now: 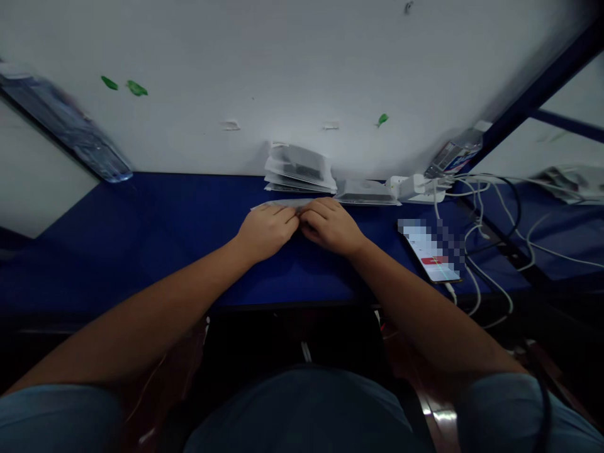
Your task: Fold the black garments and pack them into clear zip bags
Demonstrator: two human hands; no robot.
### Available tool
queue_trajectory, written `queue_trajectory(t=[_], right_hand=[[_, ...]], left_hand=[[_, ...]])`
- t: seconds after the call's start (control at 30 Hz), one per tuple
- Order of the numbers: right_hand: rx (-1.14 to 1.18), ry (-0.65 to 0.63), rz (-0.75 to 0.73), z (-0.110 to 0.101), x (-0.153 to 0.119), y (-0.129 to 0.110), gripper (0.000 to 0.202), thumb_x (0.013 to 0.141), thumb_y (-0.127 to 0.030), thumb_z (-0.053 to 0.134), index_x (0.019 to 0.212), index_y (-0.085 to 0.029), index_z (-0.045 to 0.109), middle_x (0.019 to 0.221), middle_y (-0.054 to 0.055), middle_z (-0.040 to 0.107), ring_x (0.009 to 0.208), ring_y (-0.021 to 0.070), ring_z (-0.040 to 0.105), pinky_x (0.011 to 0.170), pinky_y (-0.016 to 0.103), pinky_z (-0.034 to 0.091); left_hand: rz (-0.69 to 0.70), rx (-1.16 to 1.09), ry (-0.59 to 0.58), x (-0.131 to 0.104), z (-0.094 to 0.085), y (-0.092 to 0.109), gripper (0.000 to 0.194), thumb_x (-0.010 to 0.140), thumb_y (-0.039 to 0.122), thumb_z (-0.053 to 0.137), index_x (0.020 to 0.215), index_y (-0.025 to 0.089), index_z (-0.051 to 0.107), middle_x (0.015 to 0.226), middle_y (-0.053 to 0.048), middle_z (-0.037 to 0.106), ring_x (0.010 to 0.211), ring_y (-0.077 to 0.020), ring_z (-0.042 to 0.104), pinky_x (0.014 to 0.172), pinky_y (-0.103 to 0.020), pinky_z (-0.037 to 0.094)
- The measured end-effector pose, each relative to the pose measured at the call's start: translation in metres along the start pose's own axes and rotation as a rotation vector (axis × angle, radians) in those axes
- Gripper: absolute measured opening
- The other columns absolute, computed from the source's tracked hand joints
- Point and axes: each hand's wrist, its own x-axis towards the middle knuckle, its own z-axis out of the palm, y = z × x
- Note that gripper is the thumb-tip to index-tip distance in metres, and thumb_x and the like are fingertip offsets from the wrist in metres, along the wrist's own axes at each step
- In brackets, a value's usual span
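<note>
My left hand [267,231] and my right hand [334,226] meet over the blue desk, knuckles up. Both are closed, their fingers curled at a flat, pale translucent plastic bag [293,202]. Only its far edge and left corner show; the rest lies hidden beneath my hands, and what it contains cannot be seen. Just beyond them, a stack of similar frosted bags [299,167] with dark contents leans by the wall. To its right, more bags [365,190] lie flat.
A plugged-in phone [430,251] lies right of my right forearm. Behind it are a white power strip [413,187] and tangled white and black cables [481,189]. Plastic bottles stand at the back right [457,151] and far left [85,135]. A white partition [302,75] rises behind the desk [179,220].
</note>
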Motion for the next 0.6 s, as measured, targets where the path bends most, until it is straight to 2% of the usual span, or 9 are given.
queue_trajectory(t=[0.2, 0.43, 0.6], right_hand=[[-0.045, -0.004, 0.082, 0.006, -0.001, 0.001, 0.016, 0.098, -0.026, 0.055, 0.108, -0.018, 0.064, 0.108, 0.012, 0.068, 0.103, 0.0269, 0.059, 0.093, 0.043, 0.047], [-0.095, 0.037, 0.035, 0.013, -0.002, 0.001, 0.026, 0.103, -0.021, 0.045, 0.090, -0.020, 0.067, 0.099, 0.009, 0.070, 0.096, 0.0233, 0.060, 0.087, 0.039, 0.049], [-0.050, 0.089, 0.046, 0.015, -0.002, 0.003, 0.026, 0.102, -0.019, 0.046, 0.086, -0.019, 0.067, 0.092, 0.009, 0.068, 0.090, 0.0224, 0.059, 0.086, 0.039, 0.051]], left_hand=[[0.009, 0.015, 0.039, -0.005, 0.003, -0.005, 0.031, 0.102, 0.018, 0.043, 0.092, 0.014, 0.071, 0.094, -0.007, 0.075, 0.085, -0.0211, 0.071, 0.071, -0.033, 0.054], [-0.032, -0.053, 0.053, -0.005, -0.003, -0.009, 0.027, 0.102, 0.019, 0.045, 0.096, 0.013, 0.072, 0.098, -0.008, 0.076, 0.089, -0.0218, 0.072, 0.076, -0.034, 0.057], [-0.058, -0.052, 0.006, -0.001, -0.010, 0.001, 0.025, 0.100, 0.021, 0.048, 0.104, 0.012, 0.071, 0.105, -0.013, 0.075, 0.096, -0.0271, 0.071, 0.084, -0.042, 0.057]])
